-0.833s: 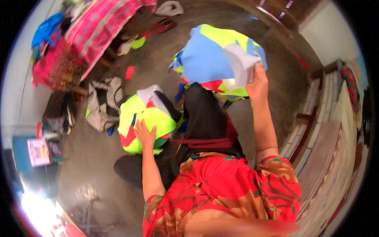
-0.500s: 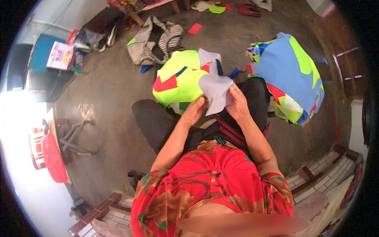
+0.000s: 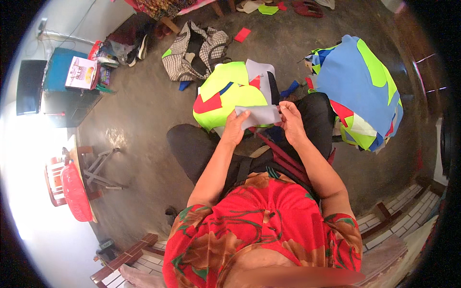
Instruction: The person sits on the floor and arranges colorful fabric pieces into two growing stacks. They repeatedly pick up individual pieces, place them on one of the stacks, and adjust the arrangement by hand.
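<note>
The left hand (image 3: 233, 127) and right hand (image 3: 292, 126) held opposite ends of a grey cloth piece (image 3: 259, 115), its long edges free, partly hiding a neon-yellow heap (image 3: 213, 91). Bare floor (image 3: 132, 105) opened leftward; a blue-topped heap (image 3: 353, 86) bounded the right. The right fingertips were indistinct; a patterned cloth (image 3: 161, 6) was cut off above.

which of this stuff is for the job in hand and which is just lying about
Seemingly in use:
grey cloth piece, in the left hand and right hand
lime cloth heap
blue-topped cloth heap

Probably just lying about:
checked bag-like item
white-soled shoe
red scrap, perhaps
</note>
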Available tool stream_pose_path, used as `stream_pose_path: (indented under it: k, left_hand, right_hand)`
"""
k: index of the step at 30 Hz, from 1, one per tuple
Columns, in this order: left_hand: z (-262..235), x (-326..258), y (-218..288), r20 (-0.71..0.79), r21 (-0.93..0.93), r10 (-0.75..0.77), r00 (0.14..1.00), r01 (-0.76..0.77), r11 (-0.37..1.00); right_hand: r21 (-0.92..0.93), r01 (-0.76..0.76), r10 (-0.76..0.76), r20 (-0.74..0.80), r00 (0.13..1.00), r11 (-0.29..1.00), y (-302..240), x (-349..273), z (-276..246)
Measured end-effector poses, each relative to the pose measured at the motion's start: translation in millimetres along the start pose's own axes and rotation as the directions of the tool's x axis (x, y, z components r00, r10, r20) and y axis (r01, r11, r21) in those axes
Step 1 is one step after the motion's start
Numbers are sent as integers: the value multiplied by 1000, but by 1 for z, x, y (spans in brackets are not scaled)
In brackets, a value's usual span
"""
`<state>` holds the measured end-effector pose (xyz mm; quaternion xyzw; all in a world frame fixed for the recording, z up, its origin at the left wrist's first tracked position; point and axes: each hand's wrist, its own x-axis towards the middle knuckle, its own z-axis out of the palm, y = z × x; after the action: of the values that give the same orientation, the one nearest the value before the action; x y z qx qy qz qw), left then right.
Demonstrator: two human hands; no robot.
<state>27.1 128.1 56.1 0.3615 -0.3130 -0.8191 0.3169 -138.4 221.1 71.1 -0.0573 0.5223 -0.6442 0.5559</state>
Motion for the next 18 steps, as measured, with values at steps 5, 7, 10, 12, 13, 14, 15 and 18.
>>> stream_pose_path:
  k: [5, 7, 10, 12, 13, 14, 15, 18]
  left_hand:
    - [14, 52, 41, 97, 170, 160, 982, -175, 970]
    - [36, 65, 67, 170, 113, 182, 969, -203, 973]
    - [58, 77, 92, 243, -40, 256, 936, -254, 966]
    - [57, 92, 87, 206, -70, 286, 936, -278, 958]
    - [58, 95, 82, 191, -49, 268, 944, -263, 964]
    - [58, 99, 76, 177, -28, 249, 952, -248, 968]
    - [41, 111, 59, 92, 40, 184, 979, -188, 981]
    - [9, 126, 16, -54, 271, -116, 992, 126, 954]
  right_hand:
    - [39, 35, -35, -10, 999, 999, -3, 2, 1]
    - [34, 50, -50, -2, 999, 998, -8, 0, 0]
    - [24, 46, -47, 25, 999, 999, -10, 0, -2]
    - [13, 42, -43, 45, 998, 999, -11, 1, -4]
    - [6, 43, -44, 53, 998, 999, -11, 2, -4]
    - [0, 45, -45, 60, 997, 999, -11, 2, -4]
    - [-4, 43, -43, 72, 996, 999, -10, 2, -2]
    - [-17, 47, -46, 78, 996, 999, -7, 4, -3]
